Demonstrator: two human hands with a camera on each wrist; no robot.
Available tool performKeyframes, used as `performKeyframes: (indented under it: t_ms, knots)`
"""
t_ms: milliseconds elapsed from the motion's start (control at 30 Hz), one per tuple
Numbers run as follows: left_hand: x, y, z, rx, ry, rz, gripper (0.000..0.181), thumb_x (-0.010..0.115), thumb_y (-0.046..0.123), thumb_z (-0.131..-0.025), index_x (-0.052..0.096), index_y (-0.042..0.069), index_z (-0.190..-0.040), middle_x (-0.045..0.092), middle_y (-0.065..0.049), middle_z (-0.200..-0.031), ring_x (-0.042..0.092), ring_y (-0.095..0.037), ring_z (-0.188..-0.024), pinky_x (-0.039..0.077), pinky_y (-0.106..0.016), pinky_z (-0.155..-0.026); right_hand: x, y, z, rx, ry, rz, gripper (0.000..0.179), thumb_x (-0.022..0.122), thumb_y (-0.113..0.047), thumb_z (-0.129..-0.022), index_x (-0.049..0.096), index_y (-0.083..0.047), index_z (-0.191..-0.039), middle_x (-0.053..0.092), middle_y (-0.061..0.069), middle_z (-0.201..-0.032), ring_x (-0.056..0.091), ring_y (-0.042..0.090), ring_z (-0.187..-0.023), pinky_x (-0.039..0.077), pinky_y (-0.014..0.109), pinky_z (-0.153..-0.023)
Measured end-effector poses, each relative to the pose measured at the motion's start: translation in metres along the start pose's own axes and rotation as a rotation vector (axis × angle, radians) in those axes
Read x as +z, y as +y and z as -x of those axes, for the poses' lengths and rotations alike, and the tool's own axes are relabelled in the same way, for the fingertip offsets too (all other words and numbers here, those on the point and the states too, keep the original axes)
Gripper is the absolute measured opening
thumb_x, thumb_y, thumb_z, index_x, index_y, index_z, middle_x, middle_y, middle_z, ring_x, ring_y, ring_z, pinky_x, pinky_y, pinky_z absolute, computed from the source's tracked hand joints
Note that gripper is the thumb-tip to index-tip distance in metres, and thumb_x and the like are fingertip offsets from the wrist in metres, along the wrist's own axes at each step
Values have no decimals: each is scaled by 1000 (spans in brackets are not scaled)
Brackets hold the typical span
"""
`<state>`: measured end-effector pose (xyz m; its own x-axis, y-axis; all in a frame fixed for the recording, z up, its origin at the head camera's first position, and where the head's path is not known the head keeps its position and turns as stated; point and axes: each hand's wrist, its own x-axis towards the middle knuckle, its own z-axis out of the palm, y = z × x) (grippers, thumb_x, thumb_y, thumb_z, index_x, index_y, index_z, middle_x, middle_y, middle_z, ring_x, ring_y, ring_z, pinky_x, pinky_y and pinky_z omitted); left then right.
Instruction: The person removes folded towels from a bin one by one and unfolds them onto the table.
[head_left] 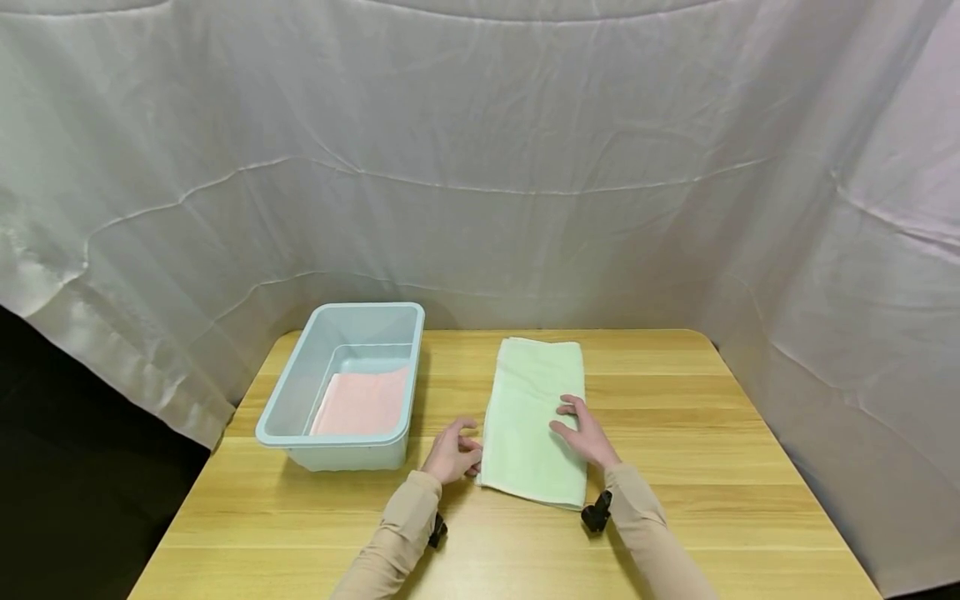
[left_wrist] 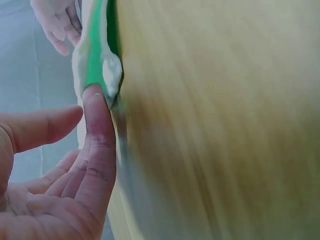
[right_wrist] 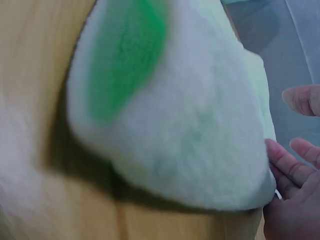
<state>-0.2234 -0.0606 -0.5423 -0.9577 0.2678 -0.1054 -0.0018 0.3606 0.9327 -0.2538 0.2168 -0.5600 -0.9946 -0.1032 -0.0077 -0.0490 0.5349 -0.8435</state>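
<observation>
A folded pale green towel (head_left: 528, 417) lies lengthwise on the wooden table. At its left edge, near the front corner, is my left hand (head_left: 448, 454). The left wrist view shows the index fingertip (left_wrist: 95, 100) touching the towel's layered edge (left_wrist: 95, 55), while the thumb stays apart from the cloth. My right hand (head_left: 588, 435) is at the towel's right side, its fingers loosely bent and thumb spread. Seen from the right wrist, those fingers (right_wrist: 287, 165) meet the towel's side (right_wrist: 200, 135), with no pinch showing.
Left of the towel stands a light blue plastic bin (head_left: 348, 457) holding a folded pink towel (head_left: 363, 404). Grey-white curtains (head_left: 525, 233) hang behind and beside the wooden table (head_left: 675, 533).
</observation>
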Motion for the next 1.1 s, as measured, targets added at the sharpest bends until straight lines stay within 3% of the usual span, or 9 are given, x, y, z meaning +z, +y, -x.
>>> performKeyframes:
  t_ms: [200, 367, 467, 567, 733, 933, 1100]
  knots:
    - [2, 1, 1, -31, -32, 62, 51, 59, -12, -93, 43, -10, -141, 71, -27, -92, 72, -24, -65, 62, -34, -60, -1, 3, -4, -21, 13, 0, 57, 62, -15, -99, 38, 1, -148, 59, 25, -134, 48, 46, -135, 31, 63, -119]
    - [3, -1, 1, -50, -36, 68, 55, 62, -11, -90, 42, -10, -142, 72, -24, -87, 70, -18, -61, 63, -32, -60, 9, -5, -1, -65, 103, 15, 50, 69, -9, -93, 51, 2, -138, 67, 23, -119, 58, 41, -121, 40, 58, -113]
    - [3, -2, 1, -53, -35, 83, 56, 63, -11, -89, 42, -10, -141, 72, -23, -85, 70, -17, -61, 63, -32, -60, 22, -17, 2, -79, 130, -16, 42, 72, -6, -89, 60, 3, -128, 69, 18, -105, 65, 31, -100, 52, 44, -98]
    - [4, -3, 0, -56, -36, 102, 58, 64, -10, -88, 42, -11, -141, 73, -24, -85, 70, -18, -61, 63, -33, -60, 37, -29, 3, -65, 93, -71, 36, 74, -7, -88, 64, 3, -121, 69, 13, -94, 63, 16, -83, 54, 25, -78]
    - [7, -3, -1, -64, -51, 111, 61, 68, -7, -86, 41, -10, -140, 74, -24, -84, 72, -20, -63, 63, -32, -61, 61, -44, 2, -47, 39, -105, 37, 77, -12, -86, 64, 4, -118, 71, 10, -84, 61, 8, -69, 51, 18, -58]
    - [11, -2, 0, -58, -69, 89, 66, 71, -7, -84, 38, -12, -140, 74, -24, -81, 73, -27, -64, 63, -33, -61, 77, -52, 0, -26, 58, -55, 43, 81, -18, -84, 64, 3, -118, 72, 8, -78, 59, 8, -62, 49, 21, -58]
    - [11, -1, 2, -89, -69, 137, 72, 72, -8, -83, 34, -13, -143, 74, -25, -83, 75, -31, -67, 64, -34, -63, 83, -51, 0, -20, 47, -9, 45, 84, -19, -81, 64, 1, -116, 68, 6, -74, 55, 7, -61, 46, 21, -59]
